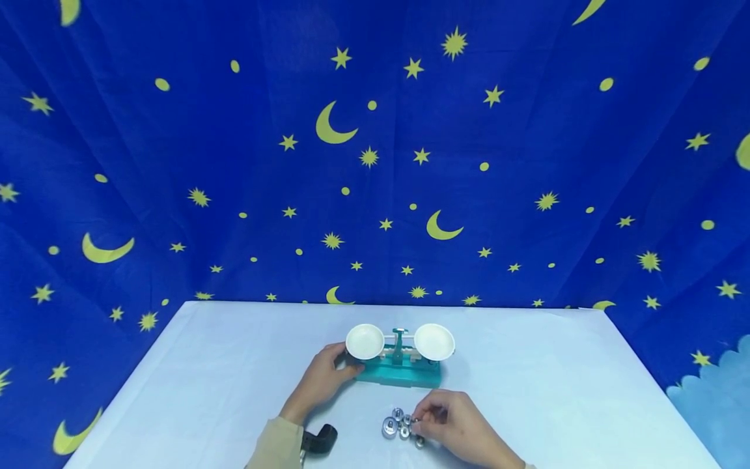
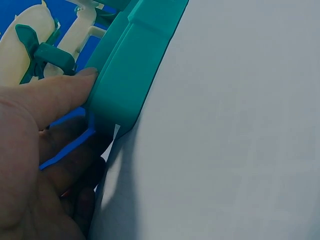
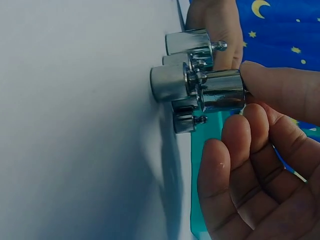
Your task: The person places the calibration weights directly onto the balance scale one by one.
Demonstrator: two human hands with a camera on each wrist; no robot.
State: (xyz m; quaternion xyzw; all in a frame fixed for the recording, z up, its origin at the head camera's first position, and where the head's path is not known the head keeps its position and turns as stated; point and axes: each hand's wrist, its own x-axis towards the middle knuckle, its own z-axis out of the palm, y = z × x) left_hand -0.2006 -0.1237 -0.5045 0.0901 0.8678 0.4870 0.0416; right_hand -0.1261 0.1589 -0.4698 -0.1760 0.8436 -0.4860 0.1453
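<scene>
A green balance scale (image 1: 400, 373) with two white pans (image 1: 365, 342) stands on the table. At its left end my left hand (image 1: 321, 379) holds the base, the thumb lying on the green edge in the left wrist view and the other fingers partly hidden behind. My right hand (image 1: 459, 423), nearer the front, pinches a shiny metal weight (image 3: 222, 91) between thumb and fingertips. Several other knobbed metal weights (image 1: 389, 427) of different sizes stand close together just left of the right hand. In the right wrist view the held weight overlaps this group, its knob hidden by the fingers.
The white-covered table (image 1: 562, 378) reaches back to a blue curtain (image 1: 375, 195) with yellow moons and stars. A black curved device (image 1: 320, 440) sits at the left wrist, beside the beige sleeve (image 1: 277, 444).
</scene>
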